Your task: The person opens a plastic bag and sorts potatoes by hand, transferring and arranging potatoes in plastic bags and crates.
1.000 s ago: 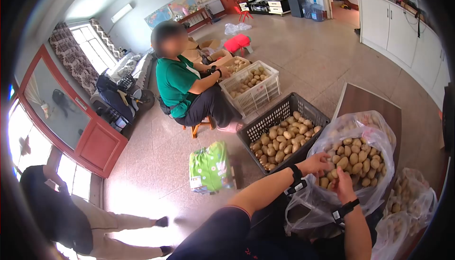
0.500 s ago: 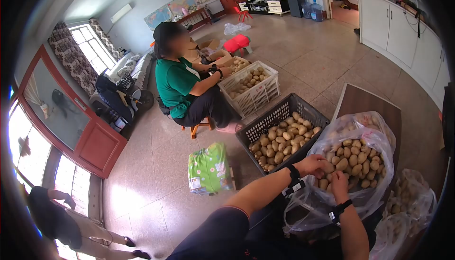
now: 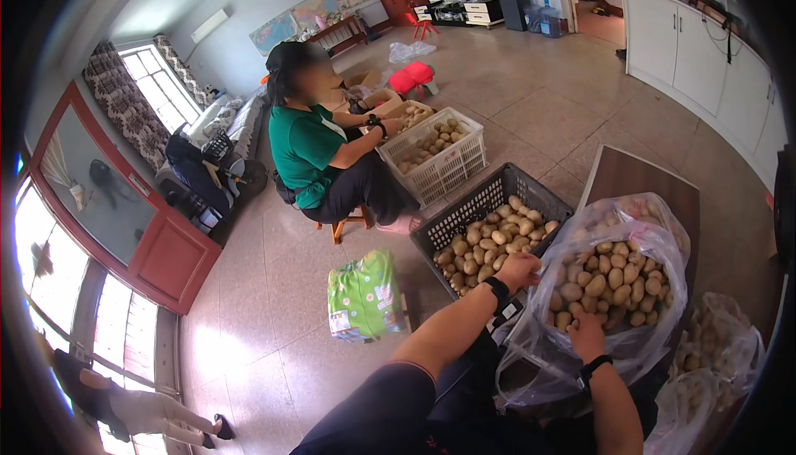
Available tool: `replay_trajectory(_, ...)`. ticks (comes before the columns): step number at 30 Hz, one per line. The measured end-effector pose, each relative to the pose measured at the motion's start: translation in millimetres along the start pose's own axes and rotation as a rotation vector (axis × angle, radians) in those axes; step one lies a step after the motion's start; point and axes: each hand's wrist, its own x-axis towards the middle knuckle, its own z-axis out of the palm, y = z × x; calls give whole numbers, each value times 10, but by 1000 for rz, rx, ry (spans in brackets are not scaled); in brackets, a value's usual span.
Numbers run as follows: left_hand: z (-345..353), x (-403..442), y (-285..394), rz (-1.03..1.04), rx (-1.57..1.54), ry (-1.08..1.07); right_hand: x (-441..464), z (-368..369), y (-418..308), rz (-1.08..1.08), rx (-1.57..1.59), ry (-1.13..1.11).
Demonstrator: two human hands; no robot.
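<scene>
My left hand (image 3: 520, 271) is at the left rim of a clear plastic bag (image 3: 543, 347), beside the black crate's near right corner. Its fingers are curled, and what they hold, if anything, is hidden. Inside the bag, my right hand (image 3: 587, 335) touches the potatoes (image 3: 615, 277) with its fingers apart. The bag is wide open at the top and stands on a dark brown board (image 3: 638, 175). More potatoes (image 3: 493, 243) fill much of the black plastic crate (image 3: 444, 235) to the left.
Across from me a person in a green shirt (image 3: 303, 144) sits by a white crate (image 3: 452, 171) of potatoes. A green package (image 3: 365, 296) is on the floor. More bagged potatoes (image 3: 709, 347) lie at right. Another person (image 3: 124, 397) stands by the windows.
My left hand has moved from the potatoes in the bag up and left to the bag's rim by the crate. My right hand has shifted slightly down. The person by the windows has moved.
</scene>
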Motion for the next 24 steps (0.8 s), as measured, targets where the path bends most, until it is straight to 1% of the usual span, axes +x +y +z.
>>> replay_trajectory(1, -24, 9, 0, 14, 31, 4, -9, 15, 13, 6, -5, 1)
replay_trajectory(3, -63, 50, 27, -371, -472, 190, -36, 20, 31, -8, -11, 6)
replay_trajectory(4, -77, 53, 42, -370, -471, 189, -47, 16, 30, -24, -17, 11)
replay_trajectory(6, -114, 52, 35, -423, -457, 340, -68, 0, 19, -30, -33, 4)
replay_trajectory(11, -263, 47, -39, -438, -446, 429, -69, 83, 164, -43, -21, 23)
replay_trajectory(13, -322, 27, -89, -444, -453, 457, -71, 96, 225, -43, 53, 32)
replay_trajectory(15, -392, 4, -184, -367, -493, 460, -67, 100, 290, -55, 102, 62)
replay_trajectory(16, -444, 39, -309, -368, -493, 460, -66, 105, 333, -67, 152, 92)
replay_trajectory(17, -500, 78, -433, -319, -387, 450, -62, 116, 375, -66, 152, 92)
replay_trajectory(19, -486, 36, -311, -271, -281, 438, -52, 130, 411, 6, 240, 167)
replay_trajectory(20, -455, 12, -195, -359, -350, 497, -63, 107, 406, 7, 240, 166)
replay_trajectory(21, -430, -26, -66, -447, -419, 556, -106, -22, 279, 105, 319, 157)
replay_trajectory(22, -434, -35, -42, -447, -419, 555, -130, -95, 207, 204, 399, 148)
replay_trajectory(24, -433, -47, -8, -467, -430, 577, -103, -43, 315, 184, 393, 179)
